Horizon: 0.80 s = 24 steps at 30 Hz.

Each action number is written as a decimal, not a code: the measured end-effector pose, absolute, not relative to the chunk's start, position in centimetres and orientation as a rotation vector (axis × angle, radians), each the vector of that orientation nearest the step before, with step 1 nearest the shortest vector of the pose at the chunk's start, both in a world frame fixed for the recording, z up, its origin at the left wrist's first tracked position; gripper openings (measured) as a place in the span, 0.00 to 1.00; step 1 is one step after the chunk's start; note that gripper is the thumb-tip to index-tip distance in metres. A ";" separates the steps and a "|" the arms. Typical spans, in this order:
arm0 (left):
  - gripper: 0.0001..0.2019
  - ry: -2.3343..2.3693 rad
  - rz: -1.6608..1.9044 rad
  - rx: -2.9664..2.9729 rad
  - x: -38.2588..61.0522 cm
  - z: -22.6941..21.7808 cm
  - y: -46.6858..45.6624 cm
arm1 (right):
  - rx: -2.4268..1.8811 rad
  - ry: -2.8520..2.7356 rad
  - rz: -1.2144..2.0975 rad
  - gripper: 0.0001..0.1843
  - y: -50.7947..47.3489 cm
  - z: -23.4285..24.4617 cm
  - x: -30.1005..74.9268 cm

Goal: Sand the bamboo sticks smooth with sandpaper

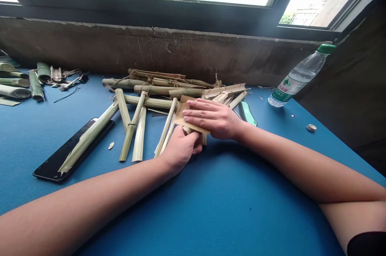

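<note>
My left hand (179, 149) is closed round a bamboo piece (187, 130), whose pale end shows above the thumb and forefinger. Over that end lies a folded tan sheet that looks like sandpaper (181, 113). The fingers of my right hand (221, 121) press the sheet flat from above, and its thumb is hidden. Just left of my hands, a bamboo frame (150, 102) with several split legs rests on the table. One long bamboo strip (90, 137) of it slants across a black phone (74, 151).
Bundled bamboo lengths (163, 87) lie by the wall. A tilted water bottle (297, 77) stands at the right, near a small bamboo ring (311, 128). A mint-green object (247, 113) lies behind my right wrist. Cut bamboo tubes (36, 85) are at the far left.
</note>
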<state>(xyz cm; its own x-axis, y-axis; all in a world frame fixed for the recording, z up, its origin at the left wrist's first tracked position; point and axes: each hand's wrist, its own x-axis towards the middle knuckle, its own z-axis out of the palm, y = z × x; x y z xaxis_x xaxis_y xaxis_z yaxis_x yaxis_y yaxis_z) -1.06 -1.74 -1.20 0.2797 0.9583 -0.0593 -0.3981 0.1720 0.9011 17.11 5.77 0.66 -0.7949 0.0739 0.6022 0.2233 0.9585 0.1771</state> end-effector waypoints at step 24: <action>0.15 0.671 1.080 0.771 -1.5 0.3 -1.7 | -0.598 -1.998 -0.066 0.28 7.9 0.3 19.4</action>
<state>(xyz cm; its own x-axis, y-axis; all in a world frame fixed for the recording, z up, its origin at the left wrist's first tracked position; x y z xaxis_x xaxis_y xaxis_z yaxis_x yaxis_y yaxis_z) -1.54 -1.67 0.30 0.3302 0.9380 -0.1050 -0.5090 0.2707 0.8171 19.39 7.91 0.31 -0.3709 0.3826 0.8462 0.4373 0.8758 -0.2043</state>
